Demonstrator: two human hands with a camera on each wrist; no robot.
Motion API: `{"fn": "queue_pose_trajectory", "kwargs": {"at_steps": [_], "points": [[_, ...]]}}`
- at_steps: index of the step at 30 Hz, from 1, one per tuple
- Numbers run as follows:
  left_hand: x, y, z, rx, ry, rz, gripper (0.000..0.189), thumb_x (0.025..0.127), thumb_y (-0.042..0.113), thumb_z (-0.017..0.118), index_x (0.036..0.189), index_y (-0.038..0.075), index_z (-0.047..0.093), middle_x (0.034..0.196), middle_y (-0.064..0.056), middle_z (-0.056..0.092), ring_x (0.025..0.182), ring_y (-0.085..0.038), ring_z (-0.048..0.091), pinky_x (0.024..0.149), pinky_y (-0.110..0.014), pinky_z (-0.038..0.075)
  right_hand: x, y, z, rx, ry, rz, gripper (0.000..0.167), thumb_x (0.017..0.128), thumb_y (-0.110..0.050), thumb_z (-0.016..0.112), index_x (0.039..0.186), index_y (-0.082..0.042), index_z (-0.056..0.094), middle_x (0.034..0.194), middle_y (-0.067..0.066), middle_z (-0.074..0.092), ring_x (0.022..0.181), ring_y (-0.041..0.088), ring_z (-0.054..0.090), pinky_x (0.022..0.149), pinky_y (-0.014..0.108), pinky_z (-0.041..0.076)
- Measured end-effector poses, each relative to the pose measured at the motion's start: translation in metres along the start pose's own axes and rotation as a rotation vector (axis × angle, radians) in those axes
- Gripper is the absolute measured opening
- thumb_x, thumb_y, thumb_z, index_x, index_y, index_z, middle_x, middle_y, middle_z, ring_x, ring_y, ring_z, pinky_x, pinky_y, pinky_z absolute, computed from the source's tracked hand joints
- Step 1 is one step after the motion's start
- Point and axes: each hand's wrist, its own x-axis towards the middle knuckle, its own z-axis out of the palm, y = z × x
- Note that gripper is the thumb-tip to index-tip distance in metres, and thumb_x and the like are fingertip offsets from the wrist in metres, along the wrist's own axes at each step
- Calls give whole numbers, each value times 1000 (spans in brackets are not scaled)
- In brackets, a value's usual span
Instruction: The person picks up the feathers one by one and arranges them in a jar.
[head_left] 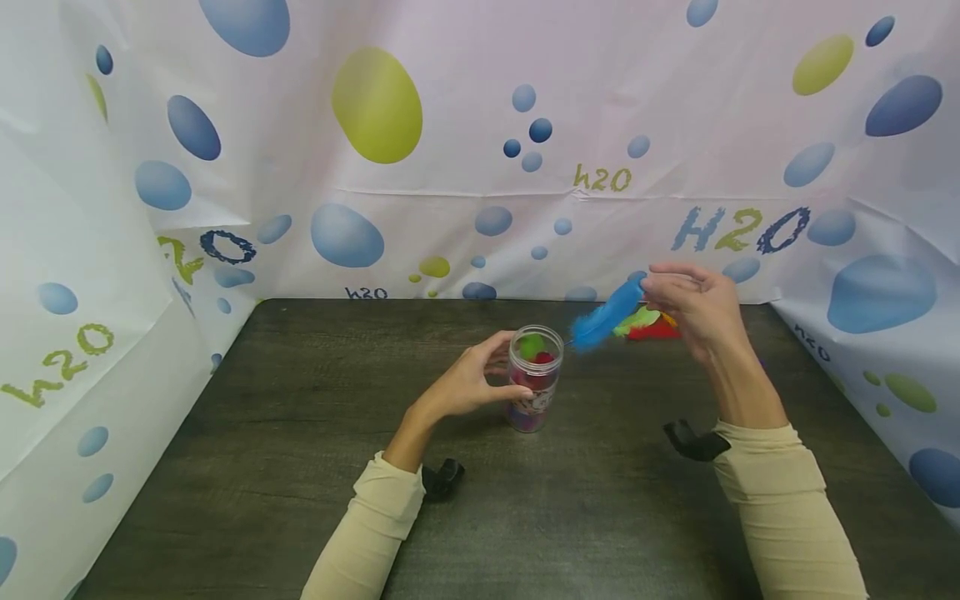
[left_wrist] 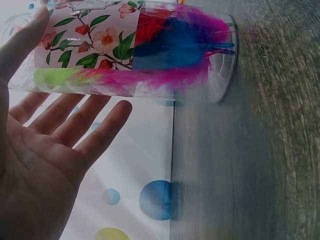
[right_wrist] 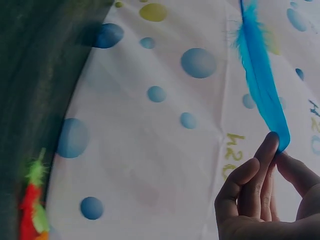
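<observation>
A clear plastic jar (head_left: 533, 379) with a floral label stands upright and uncapped on the dark table. Coloured feathers (left_wrist: 175, 45) in blue, magenta, red and green show through its wall. My left hand (head_left: 474, 379) holds the jar from its left side, thumb across the front and fingers behind it. To the right of the jar, my right hand (head_left: 697, 308) pinches a blue feather (head_left: 609, 312) by its tip between thumb and fingers. The feather's quill points down and left, close to the jar's mouth; in the right wrist view the blue feather (right_wrist: 262, 75) appears whole.
Behind my right hand, a small pile of red, green and orange feathers (head_left: 654, 330) lies on the table (head_left: 315, 433). A white sheet (head_left: 465, 83) printed with blue and green spots hangs along the table's back and sides. Black straps (head_left: 442, 481) sit at both wrists.
</observation>
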Motion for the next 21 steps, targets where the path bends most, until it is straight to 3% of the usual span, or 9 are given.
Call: {"fn": "queue_pose_trajectory", "kwargs": {"at_steps": [7, 16, 21], "points": [[1, 1, -1, -4, -5, -3, 72, 91, 3, 79, 152, 2, 41, 139, -19, 60, 131, -33, 59, 106, -40, 54, 2, -14, 10, 20, 7, -71, 10, 93, -7, 79, 101, -12, 79, 90, -1, 80, 77, 11, 76, 74, 20, 61], [1, 1, -1, -9, -8, -2, 71, 92, 5, 79, 152, 1, 42, 139, -19, 61, 131, -33, 60, 106, -41, 54, 1, -22, 18, 83, -46, -141, 14, 94, 4, 73, 101, -7, 79, 90, 3, 80, 75, 15, 76, 72, 22, 62], [0, 1, -1, -8, -7, -2, 71, 92, 5, 79, 152, 0, 42, 139, -19, 61, 131, -34, 60, 107, -42, 54, -1, -22, 25, 53, -83, -151, 14, 94, 5, 72, 100, -7, 78, 90, 3, 80, 74, 14, 75, 72, 22, 62]]}}
